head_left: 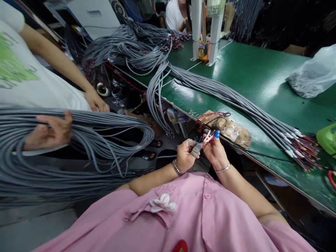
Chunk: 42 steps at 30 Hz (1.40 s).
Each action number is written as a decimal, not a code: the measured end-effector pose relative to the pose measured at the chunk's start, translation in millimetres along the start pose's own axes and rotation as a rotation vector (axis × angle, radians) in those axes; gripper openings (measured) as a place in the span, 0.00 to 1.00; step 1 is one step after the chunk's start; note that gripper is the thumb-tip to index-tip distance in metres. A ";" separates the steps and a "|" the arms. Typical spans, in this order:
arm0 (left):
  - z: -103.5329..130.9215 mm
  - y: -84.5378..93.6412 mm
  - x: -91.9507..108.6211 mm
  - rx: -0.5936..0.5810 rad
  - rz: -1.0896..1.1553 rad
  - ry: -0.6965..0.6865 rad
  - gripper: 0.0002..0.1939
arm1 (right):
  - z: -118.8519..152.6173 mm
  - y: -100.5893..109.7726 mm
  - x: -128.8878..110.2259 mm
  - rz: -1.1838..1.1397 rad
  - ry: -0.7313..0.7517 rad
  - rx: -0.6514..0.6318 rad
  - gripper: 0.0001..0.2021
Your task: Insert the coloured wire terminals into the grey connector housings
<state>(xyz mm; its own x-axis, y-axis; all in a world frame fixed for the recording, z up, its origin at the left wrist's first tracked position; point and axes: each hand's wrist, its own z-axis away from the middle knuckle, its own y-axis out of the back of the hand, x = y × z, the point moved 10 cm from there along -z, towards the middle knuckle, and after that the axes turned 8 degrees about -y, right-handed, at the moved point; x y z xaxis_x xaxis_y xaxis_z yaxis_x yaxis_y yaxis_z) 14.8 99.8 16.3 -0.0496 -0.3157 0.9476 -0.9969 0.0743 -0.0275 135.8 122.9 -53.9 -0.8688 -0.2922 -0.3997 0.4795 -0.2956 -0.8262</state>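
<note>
Close in front of my pink shirt, my left hand [185,156] is closed around a grey cable connector [196,150] with thin coloured wires fanning out of it. Beside it, my right hand [215,153] pinches pale pink and red wire ends [207,138] at the connector. A blue cover [216,134] sits on a fingertip of that hand. Just beyond my hands, a taped wooden block [236,134] with a rounded brown lump and red and black leads lies on the table edge.
On the green table [249,73] lie a long grey cable bundle [231,94], a plastic bag [315,75] and a green container [328,138]. At left a person [28,77] holds large cable coils [118,131]. White posts [195,31] stand on the table; another person sits behind.
</note>
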 end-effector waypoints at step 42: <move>24.3 -8.0 -12.4 -0.260 0.020 0.207 0.16 | 51.7 -12.1 -4.0 0.747 0.131 -0.091 0.10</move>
<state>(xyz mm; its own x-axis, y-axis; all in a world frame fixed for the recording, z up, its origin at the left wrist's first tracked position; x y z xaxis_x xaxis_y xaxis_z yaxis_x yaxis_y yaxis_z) 21.9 80.1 -3.0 -0.0286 -0.1146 0.9930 -0.9453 0.3261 0.0104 139.9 80.6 -21.7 -0.3279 -0.2735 -0.9042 0.9385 0.0158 -0.3451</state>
